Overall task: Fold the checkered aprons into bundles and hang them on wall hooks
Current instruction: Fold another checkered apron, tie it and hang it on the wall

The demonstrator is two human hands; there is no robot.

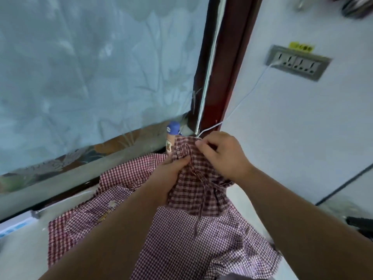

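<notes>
I hold a dark red and white checkered apron (198, 190) bunched up in front of me. My left hand (171, 174) grips the gathered cloth from below on the left. My right hand (222, 152) pinches the top edge of the same bundle, fingers curled. Thin apron ties (199, 201) dangle down from the bundle. Beneath it, other checkered aprons (181, 245) with a finer pattern lie spread on a pale surface (24, 249). No wall hook can be made out.
A pale blue patterned curtain (90, 67) fills the left. A dark red door frame (226, 63) runs up the middle. On the white wall (302, 138) sits a socket strip (298, 62) with a white cable. A blue-capped bottle (171, 138) stands behind the bundle.
</notes>
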